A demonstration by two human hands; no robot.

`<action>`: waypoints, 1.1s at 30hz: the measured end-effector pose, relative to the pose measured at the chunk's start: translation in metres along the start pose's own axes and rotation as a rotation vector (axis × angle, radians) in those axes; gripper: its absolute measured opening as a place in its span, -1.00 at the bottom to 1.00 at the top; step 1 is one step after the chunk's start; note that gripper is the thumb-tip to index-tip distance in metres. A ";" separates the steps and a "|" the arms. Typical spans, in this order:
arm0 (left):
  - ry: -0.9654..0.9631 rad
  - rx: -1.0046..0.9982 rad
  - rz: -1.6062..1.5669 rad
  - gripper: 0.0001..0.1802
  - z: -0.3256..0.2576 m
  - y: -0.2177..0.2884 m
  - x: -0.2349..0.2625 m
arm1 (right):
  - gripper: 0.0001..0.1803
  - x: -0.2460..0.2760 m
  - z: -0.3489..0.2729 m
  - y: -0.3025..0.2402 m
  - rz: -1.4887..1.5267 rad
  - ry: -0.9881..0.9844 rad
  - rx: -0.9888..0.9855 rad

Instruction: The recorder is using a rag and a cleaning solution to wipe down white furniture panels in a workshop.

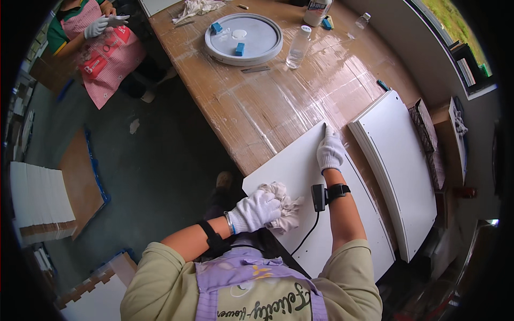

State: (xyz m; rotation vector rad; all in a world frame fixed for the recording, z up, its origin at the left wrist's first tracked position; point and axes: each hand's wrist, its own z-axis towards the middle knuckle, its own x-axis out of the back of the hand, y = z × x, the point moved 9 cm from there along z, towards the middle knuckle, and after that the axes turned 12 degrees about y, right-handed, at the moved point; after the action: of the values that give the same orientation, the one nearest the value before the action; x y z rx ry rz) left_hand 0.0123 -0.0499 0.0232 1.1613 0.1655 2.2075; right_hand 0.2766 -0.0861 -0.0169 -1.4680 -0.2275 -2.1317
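My left hand (256,212), in a white knit glove, is closed on a crumpled off-white rag (288,213). The rag rests on a white panel (300,160) at the near end of the table. My right hand (331,152), also gloved, is over the panel's far part. Its fingers are closed, and a small dark tip sticks out past them near the panel's far corner; most of that thing is hidden in the glove. A black device is strapped to my right wrist, with a cable running down over the panel.
A stack of white panels (399,171) lies to the right. Farther up the wrapped table (241,117) are a round grey lid (270,48) with blue blocks, a clear bottle (299,48) and a thin blade (255,69). Another person in a pink apron (112,59) stands far left.
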 end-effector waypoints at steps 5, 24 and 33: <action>-0.220 0.480 -0.114 -0.75 -0.067 -0.026 0.087 | -0.61 0.023 -0.128 -0.158 0.150 -0.307 0.542; 0.000 0.987 0.331 -0.53 -0.241 -0.078 0.211 | -0.57 0.050 -0.201 -0.216 0.290 -0.562 0.866; -0.099 0.914 0.234 -0.51 -0.212 -0.083 0.208 | -0.61 0.024 -0.121 -0.159 0.065 -0.156 0.261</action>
State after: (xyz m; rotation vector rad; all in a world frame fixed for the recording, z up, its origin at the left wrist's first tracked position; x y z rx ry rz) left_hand -0.1987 0.1741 0.0089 1.8207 1.1341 2.3077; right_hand 0.0899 -0.0118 -0.0180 -1.4651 -0.4898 -1.8577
